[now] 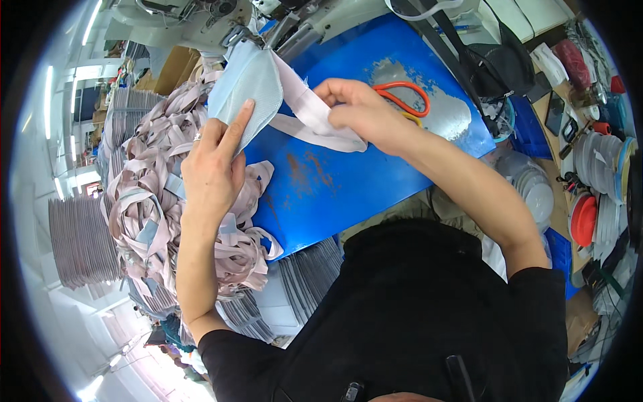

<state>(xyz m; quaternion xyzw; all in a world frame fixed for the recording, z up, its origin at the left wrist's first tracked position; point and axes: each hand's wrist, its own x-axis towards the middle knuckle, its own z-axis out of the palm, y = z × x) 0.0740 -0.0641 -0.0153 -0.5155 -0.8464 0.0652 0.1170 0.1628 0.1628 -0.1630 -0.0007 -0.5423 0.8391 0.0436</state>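
The blue table [335, 218] takes up the middle of the frame, its paint worn through in places toward the upper right. Along its left side lies a big, tangled heap of pale pink strips [144, 177], with small light-blue pieces showing among them. Across the top of the frame sits what looks like a sewing machine [194, 27], cut off by the upper edge. A tall stack of flat grey pieces [84, 241] stands at the far left, and another grey stack [311, 275] shows below the table's near edge.

The left hand [213, 164] lies on the light-blue fabric piece [264, 90], upper centre, its index finger stretched out and pressing on the cloth. The right hand [362, 110] pinches the loose pale pink strip [305, 110] between thumb and fingers, just right of the fabric. The fabric's upper end reaches the machine; whether the needle is down in it is too small to tell.

The step in hand seems to be guiding fabric and strip together at the machine. The next move would call for lining the strip up with the fabric's edge and holding both flat, without puckers.

Near the right wrist is an orange loop handle [426, 100], probably of scissors. Smallest is a ring [197, 137] on the left hand.
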